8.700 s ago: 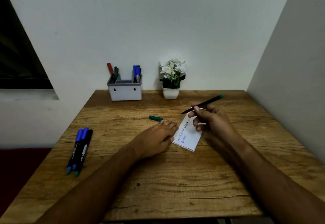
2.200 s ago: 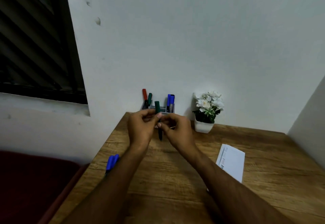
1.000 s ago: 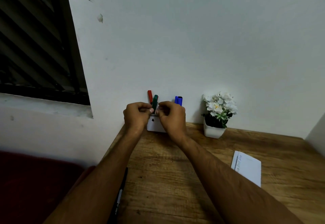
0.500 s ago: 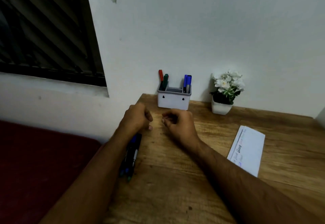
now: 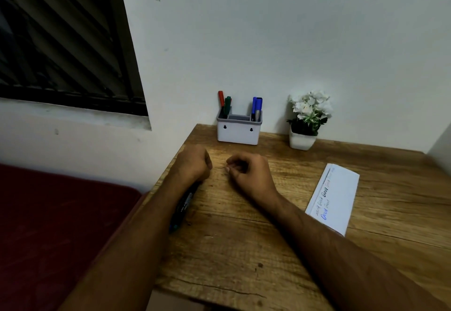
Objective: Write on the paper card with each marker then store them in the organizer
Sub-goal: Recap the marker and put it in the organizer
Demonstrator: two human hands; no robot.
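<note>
paper card [image 5: 338, 196]: several short handwritten lines along its left edge, in different inks; blue bottom line looks like "Ovu", black one like "Bovi", uncertain; the rest too small.
markers under left forearm [image 5: 183, 207]: barrel print, unreadable.

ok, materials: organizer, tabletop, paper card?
Organizer: looks like moulded plastic, matte white shell with a grey inner tray; smooth walls, rounded corners, keyhole slots.
Tabletop: wood or wood-look laminate, matte brown; visible grain, knots and cracks, but which one I can't tell.
Paper card: thin white paper or light card, matte, lying flat, with handwritten ink lines.
</note>
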